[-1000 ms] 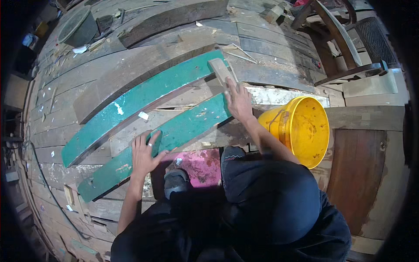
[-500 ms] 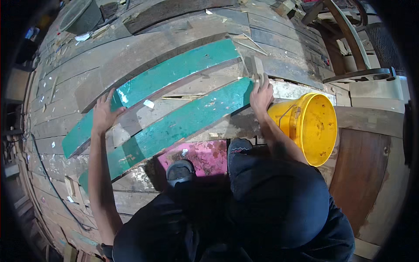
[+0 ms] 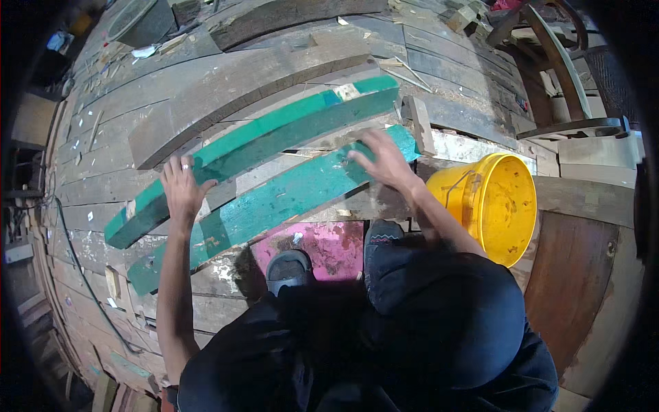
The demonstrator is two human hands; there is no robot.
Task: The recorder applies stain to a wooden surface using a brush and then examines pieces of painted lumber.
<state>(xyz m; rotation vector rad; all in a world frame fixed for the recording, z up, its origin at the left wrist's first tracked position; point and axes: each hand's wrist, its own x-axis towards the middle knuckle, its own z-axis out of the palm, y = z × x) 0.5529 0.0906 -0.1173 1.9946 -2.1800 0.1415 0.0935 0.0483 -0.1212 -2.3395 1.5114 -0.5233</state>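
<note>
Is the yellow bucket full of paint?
No, the yellow bucket lies tipped on its side by the right arm, and its inside shows bare yellow walls.

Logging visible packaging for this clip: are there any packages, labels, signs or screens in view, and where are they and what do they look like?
No labels, signs or screens can be made out.
Nearest to a package: yellow bucket, round, open-topped, lying beside the right hand, right of the green planks.
</note>
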